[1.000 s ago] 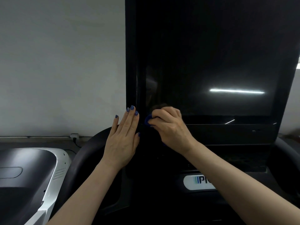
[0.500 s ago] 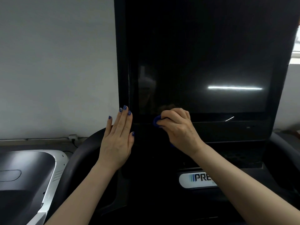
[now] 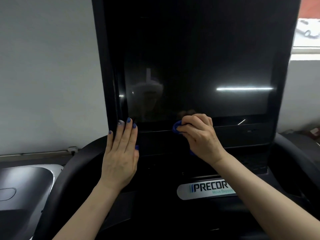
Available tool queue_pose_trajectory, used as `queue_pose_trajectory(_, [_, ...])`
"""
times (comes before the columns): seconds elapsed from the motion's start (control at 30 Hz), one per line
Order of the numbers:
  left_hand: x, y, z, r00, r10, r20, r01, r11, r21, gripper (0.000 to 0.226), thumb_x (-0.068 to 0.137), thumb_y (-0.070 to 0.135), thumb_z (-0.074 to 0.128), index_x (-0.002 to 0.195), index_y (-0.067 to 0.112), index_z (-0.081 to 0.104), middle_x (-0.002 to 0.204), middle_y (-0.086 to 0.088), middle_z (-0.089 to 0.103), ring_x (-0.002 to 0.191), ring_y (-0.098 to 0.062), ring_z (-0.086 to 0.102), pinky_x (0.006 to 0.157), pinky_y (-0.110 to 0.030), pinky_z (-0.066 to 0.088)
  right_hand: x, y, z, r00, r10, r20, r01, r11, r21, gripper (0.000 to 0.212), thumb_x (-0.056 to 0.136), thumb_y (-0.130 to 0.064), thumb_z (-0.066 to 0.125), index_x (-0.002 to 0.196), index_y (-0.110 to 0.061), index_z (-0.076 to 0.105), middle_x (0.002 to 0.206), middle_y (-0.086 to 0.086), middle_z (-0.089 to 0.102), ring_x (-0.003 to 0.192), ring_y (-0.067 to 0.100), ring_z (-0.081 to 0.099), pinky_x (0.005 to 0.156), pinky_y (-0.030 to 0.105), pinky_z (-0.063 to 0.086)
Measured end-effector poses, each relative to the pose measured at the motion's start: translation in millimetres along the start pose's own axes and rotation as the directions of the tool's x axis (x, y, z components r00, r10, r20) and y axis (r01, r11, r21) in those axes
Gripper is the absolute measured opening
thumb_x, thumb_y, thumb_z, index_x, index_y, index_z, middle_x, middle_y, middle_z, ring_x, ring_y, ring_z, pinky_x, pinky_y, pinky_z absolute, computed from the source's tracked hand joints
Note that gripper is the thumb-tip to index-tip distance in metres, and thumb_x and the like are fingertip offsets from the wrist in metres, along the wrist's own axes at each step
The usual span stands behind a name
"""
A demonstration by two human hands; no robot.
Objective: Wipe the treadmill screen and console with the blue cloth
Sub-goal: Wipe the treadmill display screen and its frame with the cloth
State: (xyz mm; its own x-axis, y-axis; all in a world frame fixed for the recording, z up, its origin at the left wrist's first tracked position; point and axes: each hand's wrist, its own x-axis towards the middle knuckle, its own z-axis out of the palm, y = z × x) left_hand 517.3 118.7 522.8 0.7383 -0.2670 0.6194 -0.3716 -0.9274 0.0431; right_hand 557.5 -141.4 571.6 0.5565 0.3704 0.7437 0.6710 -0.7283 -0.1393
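The treadmill's tall black screen (image 3: 199, 66) fills the upper middle of the head view, dark and reflecting a strip light. My right hand (image 3: 200, 135) grips a bunched blue cloth (image 3: 177, 127) and presses it against the screen's lower bezel, left of centre. Most of the cloth is hidden inside the fist; a bit shows under the wrist. My left hand (image 3: 121, 153) lies flat with straight fingers on the lower left corner of the screen frame. The black console (image 3: 164, 170) sits below both hands.
A silver Precor badge (image 3: 204, 189) sits low on the console. Curved black handrails (image 3: 72, 170) flank it on both sides. Another machine's grey and white housing (image 3: 26, 187) stands at the lower left. A pale wall is behind, with a window at the upper right.
My right hand has slid the cloth to the right along the screen's lower edge, away from my left hand. The left hand stays flat on the frame's corner.
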Motion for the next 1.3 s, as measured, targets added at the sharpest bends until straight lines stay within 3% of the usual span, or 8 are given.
queue_pose_trajectory(0.13, [5, 17, 5, 0.992, 0.124, 0.019, -0.125, 0.992, 0.029, 0.06, 0.099, 0.019, 0.037, 0.155, 0.003, 0.023, 0.164, -0.014, 0.02, 0.154, -0.025, 0.012, 0.125, -0.045, 0.008, -7, 14, -8, 1.0, 0.009, -0.02, -0.009, 1.0, -0.004, 0.012, 0.088, -0.016, 0.065, 0.086, -0.01, 0.076, 0.102, 0.005, 0.069, 0.101, 0.018, 0.051, 0.088, 0.033, 0.04])
queue_pose_trajectory(0.4, [8, 25, 10, 0.992, 0.116, 0.046, -0.119, 0.99, 0.075, 0.057, 0.101, 0.02, 0.035, 0.155, 0.002, 0.026, 0.164, -0.015, 0.02, 0.153, -0.026, 0.017, 0.125, -0.045, 0.011, -19, 39, -23, 0.998, 0.022, -0.057, -0.024, 0.999, -0.033, 0.018, 0.093, -0.018, 0.062, 0.084, -0.011, 0.076, 0.102, 0.004, 0.069, 0.102, 0.018, 0.051, 0.094, 0.026, 0.034])
queue_pose_trajectory(0.6, [8, 31, 8, 0.995, 0.083, 0.057, -0.087, 0.993, 0.075, 0.058, 0.101, 0.021, 0.036, 0.154, 0.002, 0.026, 0.163, -0.015, 0.022, 0.153, -0.027, 0.017, 0.125, -0.047, 0.009, -30, 57, -36, 0.996, 0.05, -0.073, -0.054, 0.997, -0.052, 0.013, 0.09, -0.012, 0.065, 0.085, -0.009, 0.076, 0.102, 0.005, 0.069, 0.101, 0.021, 0.052, 0.093, 0.028, 0.035])
queue_pose_trajectory(0.87, [19, 66, 16, 0.978, 0.196, 0.075, -0.196, 0.981, -0.003, 0.057, 0.1, 0.018, 0.039, 0.153, 0.002, 0.029, 0.163, -0.014, 0.024, 0.153, -0.025, 0.017, 0.125, -0.046, 0.011, -44, 83, -55, 0.991, 0.08, -0.105, -0.091, 0.991, -0.096, 0.009, 0.087, -0.006, 0.068, 0.083, -0.008, 0.075, 0.101, 0.005, 0.068, 0.1, 0.022, 0.052, 0.093, 0.028, 0.035])
queue_pose_trajectory(1.3, [33, 89, 35, 0.963, 0.261, 0.062, -0.265, 0.963, 0.057, 0.055, 0.101, 0.019, 0.037, 0.153, 0.002, 0.03, 0.163, -0.014, 0.024, 0.151, -0.026, 0.021, 0.124, -0.047, 0.012, -76, 131, -97, 0.973, 0.169, -0.158, -0.194, 0.968, -0.16, 0.01, 0.09, -0.001, 0.063, 0.086, -0.002, 0.072, 0.102, 0.011, 0.067, 0.093, 0.035, 0.057, 0.082, 0.048, 0.047])
